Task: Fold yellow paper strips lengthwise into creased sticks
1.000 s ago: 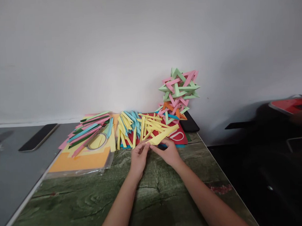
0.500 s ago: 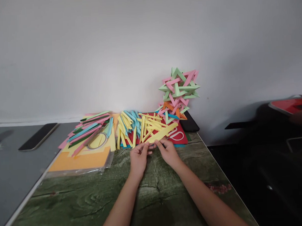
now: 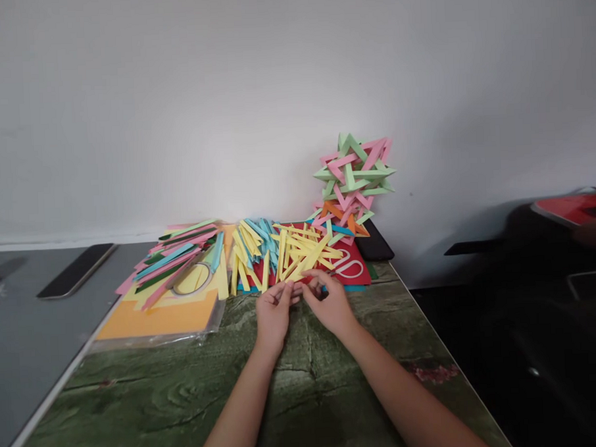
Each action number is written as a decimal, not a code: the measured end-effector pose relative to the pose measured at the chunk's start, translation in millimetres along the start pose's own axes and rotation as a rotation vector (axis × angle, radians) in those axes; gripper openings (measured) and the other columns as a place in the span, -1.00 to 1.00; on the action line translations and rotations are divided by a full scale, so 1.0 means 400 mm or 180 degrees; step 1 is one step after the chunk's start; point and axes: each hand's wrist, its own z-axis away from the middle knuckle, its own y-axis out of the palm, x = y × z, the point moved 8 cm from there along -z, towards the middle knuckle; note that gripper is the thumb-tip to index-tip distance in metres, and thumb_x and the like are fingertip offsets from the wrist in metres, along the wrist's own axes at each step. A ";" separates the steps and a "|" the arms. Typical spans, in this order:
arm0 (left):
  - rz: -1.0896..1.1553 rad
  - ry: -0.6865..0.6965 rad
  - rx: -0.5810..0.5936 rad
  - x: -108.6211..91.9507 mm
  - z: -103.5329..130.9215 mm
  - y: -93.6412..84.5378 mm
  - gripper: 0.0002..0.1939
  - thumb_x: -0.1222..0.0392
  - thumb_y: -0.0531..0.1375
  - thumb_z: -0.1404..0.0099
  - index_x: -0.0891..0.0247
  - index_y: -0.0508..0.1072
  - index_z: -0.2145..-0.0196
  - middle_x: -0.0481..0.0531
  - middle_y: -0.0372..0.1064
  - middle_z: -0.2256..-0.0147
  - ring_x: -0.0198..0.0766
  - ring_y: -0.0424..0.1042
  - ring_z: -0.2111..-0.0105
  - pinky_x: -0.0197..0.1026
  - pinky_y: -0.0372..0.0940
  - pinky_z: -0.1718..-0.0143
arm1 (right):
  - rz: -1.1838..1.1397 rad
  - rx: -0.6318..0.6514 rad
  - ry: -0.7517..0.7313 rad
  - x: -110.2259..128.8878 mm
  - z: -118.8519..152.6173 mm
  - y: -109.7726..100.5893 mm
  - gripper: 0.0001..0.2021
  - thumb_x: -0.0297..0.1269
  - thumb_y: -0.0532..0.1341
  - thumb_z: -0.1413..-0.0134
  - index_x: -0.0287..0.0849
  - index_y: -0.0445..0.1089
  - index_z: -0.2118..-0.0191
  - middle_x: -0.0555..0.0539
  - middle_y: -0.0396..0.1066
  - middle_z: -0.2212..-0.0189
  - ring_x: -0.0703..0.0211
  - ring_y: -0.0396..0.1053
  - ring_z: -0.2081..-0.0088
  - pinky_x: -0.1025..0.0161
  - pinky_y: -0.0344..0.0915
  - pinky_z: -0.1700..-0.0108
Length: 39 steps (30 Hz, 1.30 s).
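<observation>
My left hand (image 3: 274, 310) is closed in a pinch on the lower end of a yellow paper strip (image 3: 312, 257), which slants up and to the right. Close beside that end is my right hand (image 3: 330, 304), its thumb and forefinger apart and the fingertips near or touching the strip's edge. Just beyond lies a pile of folded yellow paper strips (image 3: 284, 247) on red paper (image 3: 362, 273). White-handled scissors (image 3: 349, 269) rest on the red paper to the right, their blades hidden under the strips.
Blue strips (image 3: 263, 235) and a multicoloured strip pile (image 3: 175, 255) lie left, with a tape roll (image 3: 209, 280) on orange paper (image 3: 157, 320). A pink and green folded-paper model (image 3: 355, 171) stands back right by a dark phone (image 3: 375, 241). Another phone (image 3: 75, 269) lies far left.
The yellow strip has swung to a steeper slant, its far end moving left. My right forefinger has lifted away from the thumb. My left hand has barely moved.
</observation>
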 end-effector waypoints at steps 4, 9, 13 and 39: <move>-0.0066 0.0029 0.0072 0.003 -0.003 0.004 -0.76 0.10 0.22 0.00 0.34 0.47 0.41 0.08 0.48 0.40 -0.25 0.44 0.40 -0.24 0.31 0.31 | -0.0281 0.0129 0.0141 -0.012 -0.002 0.012 -0.84 -0.25 0.13 0.09 -0.14 0.31 0.32 0.11 0.17 0.67 0.32 0.15 0.61 0.35 0.14 0.53; -0.0213 0.0099 0.0187 -0.008 0.001 0.015 -0.77 0.09 0.21 -0.02 0.32 0.47 0.41 0.04 0.46 0.42 -0.28 0.42 0.42 -0.28 0.30 0.36 | -0.0580 0.0222 0.0173 -0.010 -0.003 0.015 -0.89 -0.25 0.10 0.04 -0.16 0.28 0.39 0.09 0.20 0.65 0.32 0.18 0.58 0.35 0.14 0.51; -0.0334 0.0137 0.0246 -0.016 0.006 0.023 -0.78 0.09 0.22 0.00 0.33 0.45 0.48 -0.01 0.43 0.50 -0.33 0.38 0.49 -0.31 0.29 0.41 | -0.0508 0.0217 0.0124 -0.009 -0.002 0.016 -0.91 -0.26 0.10 0.04 -0.16 0.28 0.41 0.10 0.15 0.66 0.33 0.15 0.59 0.36 0.11 0.51; -0.0221 0.0029 0.0295 -0.004 0.002 0.016 -0.69 0.00 0.16 -0.05 0.36 0.42 0.43 0.04 0.43 0.48 -0.27 0.41 0.46 -0.27 0.31 0.45 | -0.0380 0.0421 -0.0078 0.029 0.010 0.023 -0.86 -0.34 0.12 0.07 -0.13 0.32 0.30 0.12 0.09 0.67 0.37 0.06 0.64 0.39 0.06 0.55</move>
